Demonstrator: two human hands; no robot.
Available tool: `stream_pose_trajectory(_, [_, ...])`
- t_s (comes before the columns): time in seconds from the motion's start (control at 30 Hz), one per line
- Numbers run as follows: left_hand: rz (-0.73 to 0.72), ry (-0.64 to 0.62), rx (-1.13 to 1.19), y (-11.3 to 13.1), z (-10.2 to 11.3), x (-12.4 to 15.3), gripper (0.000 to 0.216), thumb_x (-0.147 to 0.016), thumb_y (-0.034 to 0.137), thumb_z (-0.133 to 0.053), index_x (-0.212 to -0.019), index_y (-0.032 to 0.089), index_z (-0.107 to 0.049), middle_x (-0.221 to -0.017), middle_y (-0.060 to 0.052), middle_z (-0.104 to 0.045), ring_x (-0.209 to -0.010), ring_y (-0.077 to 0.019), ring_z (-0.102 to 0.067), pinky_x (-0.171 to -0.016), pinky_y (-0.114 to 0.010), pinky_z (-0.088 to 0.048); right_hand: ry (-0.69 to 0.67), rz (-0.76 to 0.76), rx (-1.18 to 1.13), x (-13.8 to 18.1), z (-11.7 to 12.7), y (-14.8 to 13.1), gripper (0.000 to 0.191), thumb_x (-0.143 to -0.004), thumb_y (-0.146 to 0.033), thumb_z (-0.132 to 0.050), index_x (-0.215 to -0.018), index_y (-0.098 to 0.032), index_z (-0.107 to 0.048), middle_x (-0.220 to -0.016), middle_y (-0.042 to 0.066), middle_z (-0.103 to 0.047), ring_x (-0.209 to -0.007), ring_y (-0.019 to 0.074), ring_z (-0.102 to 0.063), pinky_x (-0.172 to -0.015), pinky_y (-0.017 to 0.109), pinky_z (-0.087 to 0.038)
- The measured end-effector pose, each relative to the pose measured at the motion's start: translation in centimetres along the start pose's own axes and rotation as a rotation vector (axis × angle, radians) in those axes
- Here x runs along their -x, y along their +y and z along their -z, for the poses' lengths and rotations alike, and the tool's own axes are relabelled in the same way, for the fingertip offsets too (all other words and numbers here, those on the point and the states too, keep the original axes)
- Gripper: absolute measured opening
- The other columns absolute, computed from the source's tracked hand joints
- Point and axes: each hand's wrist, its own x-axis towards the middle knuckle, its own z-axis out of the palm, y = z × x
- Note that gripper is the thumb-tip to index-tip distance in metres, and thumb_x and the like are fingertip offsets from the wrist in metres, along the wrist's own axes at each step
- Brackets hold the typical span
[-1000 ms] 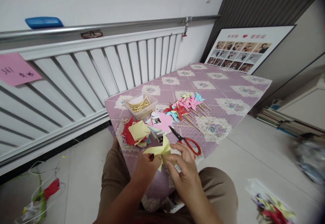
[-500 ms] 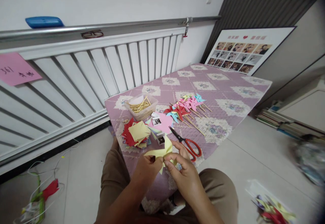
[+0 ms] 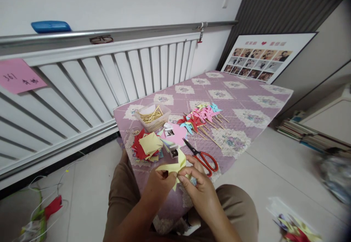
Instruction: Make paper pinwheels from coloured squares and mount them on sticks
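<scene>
A pale yellow paper pinwheel (image 3: 180, 158) is held between my two hands above the near end of the table. My left hand (image 3: 162, 182) pinches its left side, thumb and fingers closed on the paper. From the right, my right hand (image 3: 197, 180) grips the same pinwheel near its centre with thumb and forefinger. Whether a small pin sits between the fingertips I cannot make out. Just beyond my right hand lie scissors (image 3: 201, 157) with red handles, blades pointing away to the left. To the left rests a stack of red and yellow paper squares (image 3: 148, 145).
A plastic box (image 3: 153, 117) of wooden sticks stands near the radiator (image 3: 153, 64). Finished pinwheels on sticks (image 3: 197, 117) lie mid-table. Small open boxes (image 3: 173, 151) and pink paper (image 3: 178, 134) are close by. A photo board (image 3: 253, 61) leans at the far end.
The view has shifted slightly. Both hands keep hold of the yellow pinwheel in nearly the same pose, with little visible movement of the fingers.
</scene>
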Motion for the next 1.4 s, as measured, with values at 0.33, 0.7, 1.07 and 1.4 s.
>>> stream_pose_trajectory(0.33, [-0.051,0.009,0.024,0.0,-0.1,0.1,0.023,-0.072,0.019,-0.056,-0.089,0.017,-0.072,-0.084,-0.004,-0.074,-0.081,-0.0186,-0.065,-0.074,-0.026,-0.048,-0.006,-0.078,-0.055,0.2,0.1,0.1,0.012,-0.080,-0.029,-0.064,-0.070,-0.024,-0.069,-0.123,0.009,-0.059,-0.121,0.0270,-0.051,-0.101,0.041,-0.040])
stream_pose_trajectory(0.7, [-0.201,0.081,-0.152,0.3,0.0,0.5,0.010,-0.072,0.017,-0.056,-0.071,0.018,-0.066,-0.072,-0.003,-0.066,-0.073,-0.0171,-0.059,-0.069,-0.026,-0.046,-0.010,-0.175,-0.101,0.3,-0.1,0.2,0.014,-0.079,-0.034,-0.065,-0.070,-0.023,-0.068,-0.122,0.010,-0.059,-0.124,0.0283,-0.049,-0.104,0.042,-0.036])
stream_pose_trajectory(1.07, [-0.294,0.171,-0.332,0.9,0.1,0.7,0.010,-0.070,0.014,-0.050,-0.065,0.020,-0.056,-0.067,0.001,-0.058,-0.065,-0.0138,-0.052,-0.063,-0.024,-0.041,0.127,-0.183,-0.229,0.3,-1.3,2.3,0.036,-0.070,-0.030,-0.073,-0.101,-0.024,-0.055,-0.109,0.008,-0.067,-0.096,0.0240,-0.064,-0.083,0.035,-0.051])
stream_pose_trajectory(1.4, [-0.273,0.137,-0.423,0.6,0.5,0.8,0.009,-0.071,0.016,-0.048,-0.064,0.019,-0.053,-0.064,0.002,-0.054,-0.062,-0.0125,-0.049,-0.060,-0.024,-0.039,-0.009,-0.130,-0.117,-0.2,-0.3,1.9,0.020,-0.074,-0.034,-0.069,-0.088,-0.021,-0.077,-0.118,0.012,-0.064,-0.113,0.0284,-0.057,-0.099,0.039,-0.042])
